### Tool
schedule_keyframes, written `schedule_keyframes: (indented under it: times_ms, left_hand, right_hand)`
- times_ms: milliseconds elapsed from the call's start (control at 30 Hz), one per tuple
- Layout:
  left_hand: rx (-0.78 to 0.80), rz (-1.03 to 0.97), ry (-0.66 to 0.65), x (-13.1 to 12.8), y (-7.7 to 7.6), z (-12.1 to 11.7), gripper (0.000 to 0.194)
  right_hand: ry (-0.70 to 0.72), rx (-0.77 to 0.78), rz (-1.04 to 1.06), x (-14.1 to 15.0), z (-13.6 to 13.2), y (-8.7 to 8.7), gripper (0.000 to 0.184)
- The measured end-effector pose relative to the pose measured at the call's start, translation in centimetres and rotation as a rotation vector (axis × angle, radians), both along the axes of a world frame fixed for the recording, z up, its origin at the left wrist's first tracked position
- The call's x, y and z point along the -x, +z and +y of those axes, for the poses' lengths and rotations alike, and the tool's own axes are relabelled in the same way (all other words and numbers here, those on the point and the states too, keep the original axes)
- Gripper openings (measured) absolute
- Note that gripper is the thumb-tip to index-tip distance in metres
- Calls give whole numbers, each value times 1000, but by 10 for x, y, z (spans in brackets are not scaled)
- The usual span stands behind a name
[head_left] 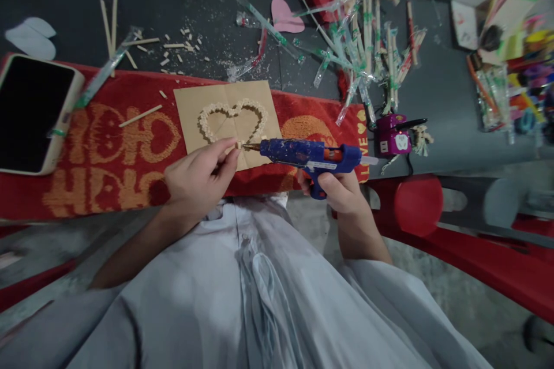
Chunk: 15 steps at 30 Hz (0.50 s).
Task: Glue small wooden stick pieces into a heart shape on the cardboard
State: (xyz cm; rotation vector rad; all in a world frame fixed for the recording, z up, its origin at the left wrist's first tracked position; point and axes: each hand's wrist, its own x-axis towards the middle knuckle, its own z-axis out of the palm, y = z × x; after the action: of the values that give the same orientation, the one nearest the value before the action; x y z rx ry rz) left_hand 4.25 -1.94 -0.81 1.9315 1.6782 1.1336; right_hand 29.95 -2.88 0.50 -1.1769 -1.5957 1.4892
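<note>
My right hand grips a blue hot glue gun by its handle, nozzle pointing left. A clear glue stick sticks out of its back end. Between thumb and fingertips, my left hand pinches a small pale piece of stick, close to the nozzle; whether they touch I cannot tell. Just beyond both hands lies a sheet of brown paper with a centre crease. On it rests a heart outline built of short pale stick pieces, its lower tip hidden by my left hand and the gun.
A red towel lies under the paper, with a phone at left. Cut stick bits are scattered behind. Wrapped sticks and a purple box-shaped item are at right. A red chair stands beside me.
</note>
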Motion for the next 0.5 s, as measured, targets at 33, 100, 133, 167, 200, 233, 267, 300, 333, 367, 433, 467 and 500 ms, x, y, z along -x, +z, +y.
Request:
schedule_keyframes:
  times_ms: [33, 100, 133, 167, 200, 233, 267, 300, 333, 367, 433, 467, 500]
  left_hand:
    - [14, 0, -4, 1, 1, 0, 19]
    - [66, -10, -14, 2, 4, 0, 19]
    - [92, -12, -18, 2, 5, 0, 19]
    - [114, -14, -22, 3, 6, 0, 19]
    - [130, -15, -26, 3, 7, -1, 20]
    - [137, -19, -28, 3, 7, -1, 20]
    - [136, -26, -29, 3, 7, -1, 19]
    - [129, -35, -25, 3, 6, -1, 19]
    - [121, -45, -17, 3, 6, -1, 19]
    - [113, -52, -8, 3, 5, -1, 20]
    - [104, -50, 9, 2, 3, -1, 21]
    - [101, -40, 11, 2, 3, -2, 21]
    - [95, -23, 6, 2, 2, -2, 22]
  right_hand:
    - [1, -1, -3, 0, 0, 0, 51]
    - [4, -6, -4, -1, 0, 0, 50]
    - [8, -10, -3, -1, 0, 0, 50]
    - [15, -14, 1, -2, 0, 0, 50]
    - [23, -18, 4, -2, -1, -1, 50]
    - [29, -22, 6, -3, -1, -1, 50]
    - [34, -26, 3, -3, -1, -2, 50]
    - [35, -29, -7, -4, -1, -2, 51]
    - [34, -32, -21, -4, -1, -2, 52]
    - [33, -34, -37, -5, -1, -3, 53]
    - [29, -39, -61, -5, -1, -3, 56]
    - [25, -40, -67, -4, -1, -3, 57]
    - [21, -41, -69, -4, -1, -3, 57]
